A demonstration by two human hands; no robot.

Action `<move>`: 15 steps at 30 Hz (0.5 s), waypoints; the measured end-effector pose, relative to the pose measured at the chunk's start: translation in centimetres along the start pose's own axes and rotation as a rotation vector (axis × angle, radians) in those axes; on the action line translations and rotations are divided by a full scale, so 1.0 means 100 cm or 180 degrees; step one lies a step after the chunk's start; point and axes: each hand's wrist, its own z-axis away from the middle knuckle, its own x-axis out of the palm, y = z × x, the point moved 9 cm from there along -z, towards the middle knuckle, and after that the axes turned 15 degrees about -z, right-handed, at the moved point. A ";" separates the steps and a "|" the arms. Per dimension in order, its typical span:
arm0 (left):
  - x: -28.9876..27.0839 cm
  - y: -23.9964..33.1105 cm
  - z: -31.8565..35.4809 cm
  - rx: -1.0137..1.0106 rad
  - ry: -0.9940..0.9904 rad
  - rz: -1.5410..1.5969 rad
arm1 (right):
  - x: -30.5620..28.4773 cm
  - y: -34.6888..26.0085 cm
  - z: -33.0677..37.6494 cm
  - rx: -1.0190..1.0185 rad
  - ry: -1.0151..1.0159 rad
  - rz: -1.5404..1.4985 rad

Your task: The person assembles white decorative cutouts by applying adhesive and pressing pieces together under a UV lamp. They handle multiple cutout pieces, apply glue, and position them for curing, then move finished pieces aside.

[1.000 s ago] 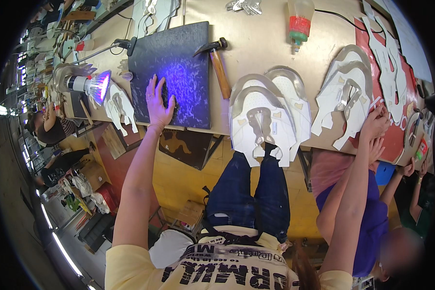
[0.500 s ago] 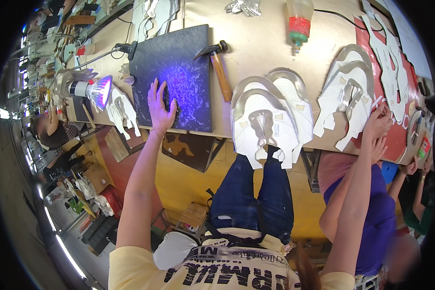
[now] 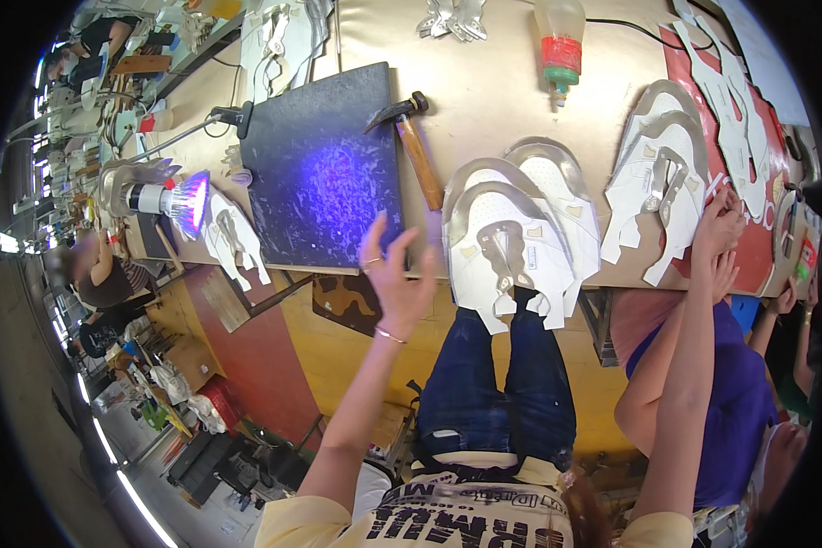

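Note:
My left hand (image 3: 398,279) is raised at the table's front edge, between the black board (image 3: 274,173) and a stack of white shoe uppers (image 3: 507,242). Its fingers are apart and hold nothing. Violet light from a lamp (image 3: 188,203) falls on the board, and a hammer (image 3: 418,151) lies along the board's right side. Far to the right, my right hand (image 3: 720,224) is closed at the edge of a red sheet (image 3: 678,68), beside more white uppers (image 3: 658,173). Something small and white shows at its fingertips, too small to name.
A bottle with a red band and green cap (image 3: 558,50) stands behind the uppers. Metallic cut pieces (image 3: 452,18) lie at the back. Another person's hand (image 3: 723,277) rests just below my right hand. More white pieces (image 3: 231,239) lie left of the board.
My left hand has lifted off the black board and moved right, towards the stack of uppers. My right hand stays at nearly the same place by the red sheet.

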 end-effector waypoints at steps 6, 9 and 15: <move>0.033 0.036 -0.001 -0.0370 -0.0023 -0.0074 | 0.001 -0.001 0.000 0.0098 -0.0058 -0.0091; 0.016 0.056 0.016 0.0429 0.0540 0.0027 | -0.001 -0.002 0.001 0.0006 -0.0009 0.0113; -0.009 0.075 0.068 0.1016 0.0897 0.0706 | 0.001 0.002 0.000 0.0056 0.0002 -0.0185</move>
